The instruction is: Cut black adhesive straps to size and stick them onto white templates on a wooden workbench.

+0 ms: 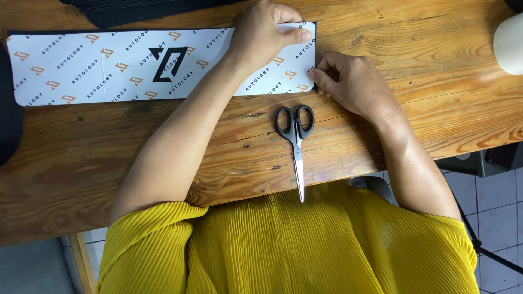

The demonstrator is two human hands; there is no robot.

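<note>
From the head view, the one view I have, a long white printed strip (109, 68) with a dark edge lies flat along the far side of the table (425, 65). Its right end stops about midway along the table's length.

The left hand (264, 35) reaches across and rests on that right end. Its palm is down on the strip, and its thumb and forefinger are closed narrowly at the strip's far right corner. The right hand (351, 81) sits just beside the near right corner with its fingers curled in, the fingertips (316, 73) touching the strip's edge. I cannot tell whether they grip a layer of it or only press against it.

A pair of black-handled scissors (295, 130) lies shut and untouched between the two forearms. The handles are near the strip, and the blades point at the near edge of the table and run just over it.

A stack of black material (125, 10) sits at the far edge. A white rounded object (509, 43) is near the far right corner.

As I judge it, the step in hand is working the strip's right end, one hand pinning it while the other picks at the corner. A next move calls for steady pressure from the left hand so the strip does not slide, and for a fine pinch from the right.
</note>
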